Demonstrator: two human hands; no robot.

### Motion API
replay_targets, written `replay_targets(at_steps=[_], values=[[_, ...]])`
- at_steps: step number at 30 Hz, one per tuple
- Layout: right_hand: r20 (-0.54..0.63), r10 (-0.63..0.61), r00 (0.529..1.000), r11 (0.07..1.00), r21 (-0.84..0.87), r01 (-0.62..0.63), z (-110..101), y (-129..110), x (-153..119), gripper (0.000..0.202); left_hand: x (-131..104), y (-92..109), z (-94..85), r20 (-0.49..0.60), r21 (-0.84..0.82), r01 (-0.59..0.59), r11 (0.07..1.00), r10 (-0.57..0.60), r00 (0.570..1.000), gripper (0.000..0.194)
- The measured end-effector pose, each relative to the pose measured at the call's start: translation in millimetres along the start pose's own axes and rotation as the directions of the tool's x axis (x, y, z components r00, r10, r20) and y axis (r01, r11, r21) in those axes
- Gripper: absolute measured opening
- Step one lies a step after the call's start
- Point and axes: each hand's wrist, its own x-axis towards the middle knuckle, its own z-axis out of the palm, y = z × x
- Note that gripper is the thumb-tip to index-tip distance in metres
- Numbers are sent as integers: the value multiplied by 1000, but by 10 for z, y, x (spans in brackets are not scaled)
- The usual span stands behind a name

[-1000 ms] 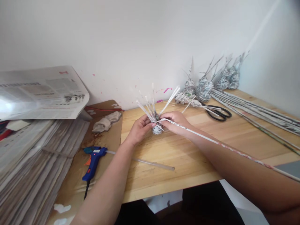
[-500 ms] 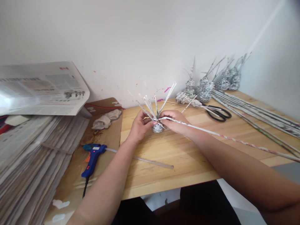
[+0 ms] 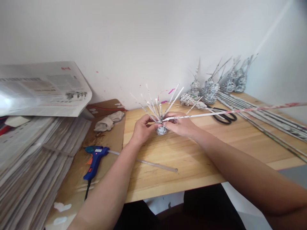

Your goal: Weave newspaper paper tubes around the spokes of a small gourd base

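A small woven newspaper piece (image 3: 161, 130) sits low on the wooden table, with several rolled paper sticks (image 3: 157, 110) fanning up from it. My left hand (image 3: 144, 129) grips its left side, thumb at the rim and fingers curled behind. At the right side my right hand (image 3: 177, 124) pinches a long rolled paper tube (image 3: 216, 112) close to the weave. That tube runs out over my right forearm to the right edge of the view. The fingertips behind the piece are partly hidden.
Left lies a blue glue gun (image 3: 96, 161) with a clear glue stick (image 3: 155, 165), near stacked newspapers (image 3: 48, 159) and a cloth glove (image 3: 109, 122). Behind my right hand are black-handled scissors (image 3: 223, 118), woven newspaper pieces (image 3: 211, 91) and long paper tubes (image 3: 261, 111).
The long tube's far end has swung upward, from sloping down across my right forearm to slanting slightly up. The upright sticks have spread a little. Both hands stay at the woven piece.
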Motion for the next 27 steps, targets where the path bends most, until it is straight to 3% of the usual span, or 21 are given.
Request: replay_targets(at_steps=[5, 16, 23, 27], values=[[-66, 61, 996, 998, 29, -59, 12, -21, -10, 26, 2, -41, 0, -5, 13, -28, 1000, 28, 1000, 27], [-101, 12, 995, 1000, 26, -10, 42, 65, 14, 14, 19, 113, -67, -32, 291, -89, 953, 102, 994, 20], [-93, -16, 995, 999, 35, 19, 85, 76, 10, 13, 0, 161, -37, -63, 257, -36, 966, 54, 997, 18], [-91, -30, 995, 1000, -6, 29, 88, 74, 5, 12, -28, 170, -16, -58, 265, -67, 962, 85, 995, 13]])
